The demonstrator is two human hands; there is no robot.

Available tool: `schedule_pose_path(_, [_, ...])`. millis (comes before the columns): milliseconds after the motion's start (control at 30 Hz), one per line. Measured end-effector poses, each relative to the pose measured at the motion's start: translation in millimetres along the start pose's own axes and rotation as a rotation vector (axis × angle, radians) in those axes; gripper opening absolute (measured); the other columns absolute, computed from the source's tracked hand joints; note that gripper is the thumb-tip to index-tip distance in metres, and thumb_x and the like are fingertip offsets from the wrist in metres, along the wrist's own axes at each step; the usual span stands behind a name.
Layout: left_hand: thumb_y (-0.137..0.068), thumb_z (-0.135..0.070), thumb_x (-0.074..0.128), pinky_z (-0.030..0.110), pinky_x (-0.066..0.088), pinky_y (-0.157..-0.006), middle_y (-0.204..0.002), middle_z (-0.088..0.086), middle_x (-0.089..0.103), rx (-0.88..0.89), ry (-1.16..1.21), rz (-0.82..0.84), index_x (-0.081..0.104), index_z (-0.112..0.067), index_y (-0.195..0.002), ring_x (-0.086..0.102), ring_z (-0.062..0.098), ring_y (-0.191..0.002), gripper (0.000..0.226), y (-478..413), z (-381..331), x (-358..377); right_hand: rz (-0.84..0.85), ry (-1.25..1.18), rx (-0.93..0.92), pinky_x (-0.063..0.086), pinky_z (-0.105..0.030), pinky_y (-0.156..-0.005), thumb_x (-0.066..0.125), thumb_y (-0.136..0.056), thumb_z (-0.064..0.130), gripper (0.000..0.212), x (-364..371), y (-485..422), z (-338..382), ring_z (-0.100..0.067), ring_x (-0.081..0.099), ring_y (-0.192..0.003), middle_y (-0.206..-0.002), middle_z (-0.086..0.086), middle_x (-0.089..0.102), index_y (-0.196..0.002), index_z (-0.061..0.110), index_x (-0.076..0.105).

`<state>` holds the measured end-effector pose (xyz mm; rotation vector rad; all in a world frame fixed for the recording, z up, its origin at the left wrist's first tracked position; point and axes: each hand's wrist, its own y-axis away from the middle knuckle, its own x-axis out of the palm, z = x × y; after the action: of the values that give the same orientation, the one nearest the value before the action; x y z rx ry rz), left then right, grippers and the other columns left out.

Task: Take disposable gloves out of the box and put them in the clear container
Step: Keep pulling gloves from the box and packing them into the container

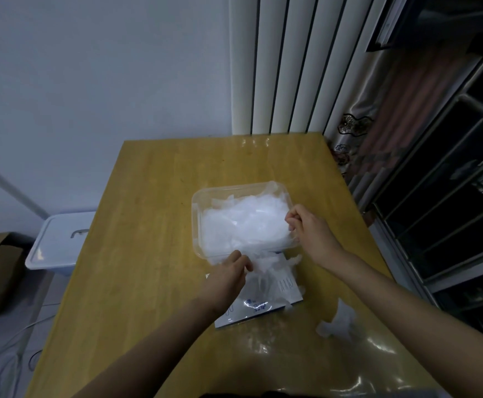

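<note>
Step in hand: transfer, judged well along. The gloves are thin translucent white film, heaped to the rim of the clear container mid-worktop. A tail trails down to the box, which lies just beside it.

- left hand: grip pinched on that tail.
- right hand: grip curled on film at the right rim.

Next move calls for lifting the tail in, tucking it, and collecting the stray glove.

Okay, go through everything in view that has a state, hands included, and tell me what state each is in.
clear container: uncovered, heaped full.
gloves: crumpled pile, spilling over the near rim.
box: lying flat, gloves sticking out.
loose glove: crumpled on the table, right of the box.
left hand: pinches gloves at the near rim.
right hand: fingers curled on gloves at the right rim.
storage bin: lid on.
</note>
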<state>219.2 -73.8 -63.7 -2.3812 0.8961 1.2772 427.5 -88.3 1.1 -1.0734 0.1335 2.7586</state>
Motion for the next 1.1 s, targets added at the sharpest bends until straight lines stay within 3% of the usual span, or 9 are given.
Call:
schedule_pose_path(100, [-0.093, -0.004, 0.048, 0.035, 0.047, -0.071, -0.105, 0.004, 0.053, -0.006, 0.028, -0.018, 0.060, -0.009, -0.102, 0.056, 0.023, -0.079, 0.016, 0, 1, 3, 0.154, 0.031, -0.011, 0.049, -0.028, -0.072, 0.056, -0.094, 0.027, 0.011, 1, 7, 0, -0.015, 0.057, -0.084, -0.088, 0.010, 0.056, -0.098, 0.017, 0.054])
schedule_pose_path(233, [-0.092, -0.003, 0.049, 0.041, 0.045, -0.070, -0.100, 0.007, 0.052, 0.020, 0.045, -0.040, 0.060, -0.007, -0.099, 0.054, 0.027, -0.077, 0.014, -5, -2, 1, 0.377, 0.145, 0.004, 0.051, -0.026, -0.081, 0.070, -0.079, 0.046, 0.049, 18, 23, -7, -0.005, 0.056, -0.095, -0.104, 0.018, 0.052, -0.121, 0.027, 0.052])
schedule_pose_path(367, [-0.092, -0.003, 0.049, 0.038, 0.044, -0.066, -0.100, 0.007, 0.051, 0.050, 0.024, -0.049, 0.059, -0.007, -0.099, 0.053, 0.026, -0.074, 0.013, -2, -2, 0, 0.379, 0.145, -0.042, 0.054, -0.032, -0.080, 0.066, -0.088, 0.022, 0.010, 31, 26, -16, -0.002, 0.058, -0.081, -0.085, 0.014, 0.059, -0.098, 0.020, 0.065])
schedule_pose_path(433, [-0.092, -0.003, 0.049, 0.035, 0.044, -0.065, -0.100, 0.005, 0.051, 0.057, 0.023, -0.049, 0.059, -0.008, -0.099, 0.053, 0.023, -0.072, 0.013, 0, -2, 0, 0.331, 0.124, -0.048, 0.052, -0.026, -0.079, 0.062, -0.091, 0.021, 0.008, 35, 28, -16, -0.007, 0.059, -0.087, -0.091, 0.013, 0.058, -0.099, 0.021, 0.062])
schedule_pose_path(533, [-0.092, -0.004, 0.050, 0.030, 0.043, -0.063, -0.099, 0.004, 0.051, 0.081, 0.033, -0.062, 0.059, -0.009, -0.098, 0.049, 0.018, -0.069, 0.012, 2, -1, -1, 0.349, 0.096, 0.022, 0.041, -0.019, -0.085, 0.064, -0.088, 0.037, 0.056, 41, 32, -14, -0.010, 0.051, -0.110, -0.119, 0.012, 0.045, -0.135, 0.022, 0.038])
schedule_pose_path(633, [-0.090, -0.002, 0.051, 0.032, 0.044, -0.063, -0.096, 0.005, 0.050, 0.106, 0.030, -0.065, 0.059, -0.008, -0.095, 0.049, 0.019, -0.069, 0.011, 1, -2, -2, 0.423, 0.063, 0.075, 0.040, -0.020, -0.079, 0.068, -0.086, 0.035, 0.078, 52, 38, -11, -0.011, 0.052, -0.104, -0.124, 0.014, 0.038, -0.146, 0.028, 0.019])
schedule_pose_path(833, [-0.089, 0.002, 0.050, 0.032, 0.038, -0.057, -0.094, 0.006, 0.046, 0.131, 0.019, -0.046, 0.054, -0.008, -0.089, 0.045, 0.021, -0.066, 0.010, 3, -4, 0, 0.279, -0.027, 0.001, 0.047, -0.019, -0.071, 0.059, -0.092, 0.011, 0.014, 65, 33, -11, 0.002, 0.058, -0.076, -0.083, 0.009, 0.059, -0.101, 0.021, 0.055])
schedule_pose_path(967, [-0.088, 0.005, 0.047, 0.035, 0.044, -0.063, -0.100, 0.004, 0.051, 0.127, -0.114, 0.043, 0.057, -0.011, -0.094, 0.049, 0.020, -0.074, 0.020, 8, 5, 5, 0.153, -0.006, 0.014, 0.048, -0.026, -0.064, 0.062, -0.090, 0.014, 0.013, 51, 27, -14, -0.010, 0.060, -0.072, -0.075, 0.002, 0.057, -0.082, 0.015, 0.053])
schedule_pose_path(1100, [-0.093, 0.002, 0.043, 0.026, 0.041, -0.087, -0.122, 0.001, 0.056, 0.111, -0.200, 0.220, 0.061, -0.016, -0.118, 0.053, 0.018, -0.108, 0.036, 9, 7, 12, 0.066, 0.029, 0.040, 0.050, -0.034, -0.067, 0.062, -0.091, 0.016, 0.015, 32, 23, -21, -0.023, 0.061, -0.077, -0.079, -0.005, 0.059, -0.080, 0.009, 0.053])
